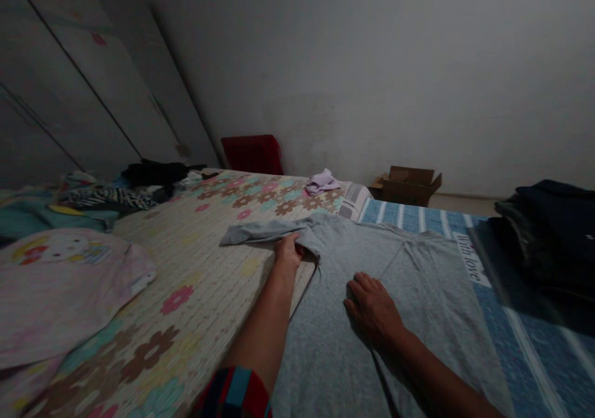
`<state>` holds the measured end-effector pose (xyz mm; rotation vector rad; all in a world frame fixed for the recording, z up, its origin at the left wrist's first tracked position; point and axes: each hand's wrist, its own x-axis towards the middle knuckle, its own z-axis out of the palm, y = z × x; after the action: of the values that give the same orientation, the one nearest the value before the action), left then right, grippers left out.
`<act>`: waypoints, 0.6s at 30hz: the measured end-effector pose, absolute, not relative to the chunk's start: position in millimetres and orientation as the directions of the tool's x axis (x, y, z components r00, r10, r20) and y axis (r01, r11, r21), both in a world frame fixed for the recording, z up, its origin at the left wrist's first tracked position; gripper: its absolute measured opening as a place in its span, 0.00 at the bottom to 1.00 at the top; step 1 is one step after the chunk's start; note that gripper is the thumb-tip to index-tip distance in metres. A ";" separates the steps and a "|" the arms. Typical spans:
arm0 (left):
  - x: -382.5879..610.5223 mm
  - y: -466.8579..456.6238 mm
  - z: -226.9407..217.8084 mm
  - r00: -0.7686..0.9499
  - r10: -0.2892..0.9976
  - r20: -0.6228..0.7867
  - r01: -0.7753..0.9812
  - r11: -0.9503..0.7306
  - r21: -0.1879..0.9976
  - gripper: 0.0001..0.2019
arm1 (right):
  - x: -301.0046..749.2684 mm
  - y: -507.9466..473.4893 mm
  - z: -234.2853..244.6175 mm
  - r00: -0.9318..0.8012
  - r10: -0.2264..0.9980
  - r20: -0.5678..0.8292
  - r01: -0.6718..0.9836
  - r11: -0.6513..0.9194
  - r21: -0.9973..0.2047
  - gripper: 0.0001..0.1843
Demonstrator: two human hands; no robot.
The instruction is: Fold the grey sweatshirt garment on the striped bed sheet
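Note:
A grey long-sleeved shirt (395,269) lies spread over the bed, its body mostly flat with a few creases. One sleeve stretches out to the left. At the underside of that sleeve, close to the armpit, my left hand (289,252) pinches the fabric; some of its fingers are hidden. My right hand (372,301) rests palm down on the front of the shirt, its fingers extended and holding nothing.
A floral quilt (186,250) and a blue striped cover (525,337) lie underneath. Dark folded clothes (553,238) are stacked at right, a pink pillow (69,294) and heaped clothes at left. Behind are a lilac cloth (321,182), a cardboard box (406,185) and a red object (252,153).

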<state>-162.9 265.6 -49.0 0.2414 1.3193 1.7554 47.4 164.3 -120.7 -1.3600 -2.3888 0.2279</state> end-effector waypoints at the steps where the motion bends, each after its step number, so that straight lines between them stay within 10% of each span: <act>1: -157.8 264.0 -44.7 -0.558 0.757 -0.339 -0.557 -0.039 0.829 0.06 | 47.3 164.5 -120.3 -0.456 0.855 0.247 0.792 0.517 -0.325 0.13; 10: -113.2 232.4 -15.6 -0.343 0.852 -0.397 -0.717 0.036 0.697 0.04 | 48.9 162.7 -118.1 -0.433 0.862 0.262 0.755 0.506 -0.418 0.13; 18: -56.5 204.7 -0.4 -0.172 0.946 -0.276 -0.677 0.091 0.731 0.06 | 60.9 186.7 -117.0 -0.130 0.986 0.107 0.129 0.124 -0.984 0.15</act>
<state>-56.5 204.7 -0.4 0.3867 0.9177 1.5008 60.9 186.7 -117.0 -1.1603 -1.4546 1.1425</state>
